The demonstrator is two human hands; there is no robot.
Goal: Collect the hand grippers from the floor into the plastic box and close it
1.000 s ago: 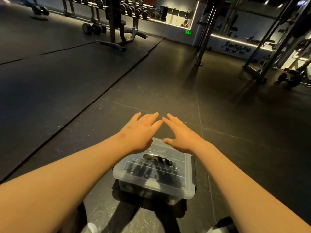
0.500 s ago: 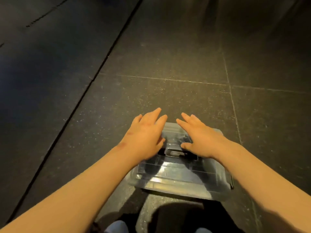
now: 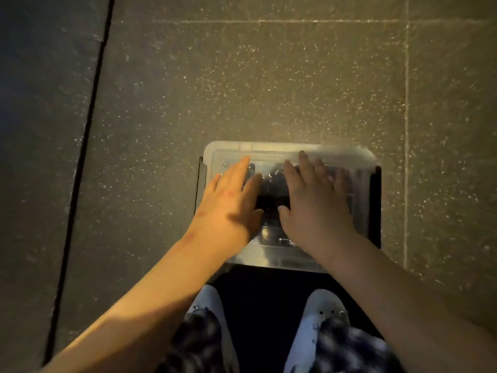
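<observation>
A clear plastic box [image 3: 269,149] with its lid on sits on the dark speckled floor just in front of my feet. Dark hand grippers [image 3: 271,192] show dimly through the lid between my hands. My left hand [image 3: 231,203] lies flat on the left half of the lid with straight fingers. Beside it, my right hand [image 3: 314,205] presses flat on the right half, fingers spread. Black latches [image 3: 375,208] run along the box's short sides.
My two light shoes [image 3: 322,316] stand close behind the box. Rubber floor tiles with pale seams [image 3: 406,130] surround it, and a dark gap [image 3: 86,135] between mats runs along the left.
My head has tipped down from the gym room to straight over the box. Both hands have come down from above the lid to lie flat on it.
</observation>
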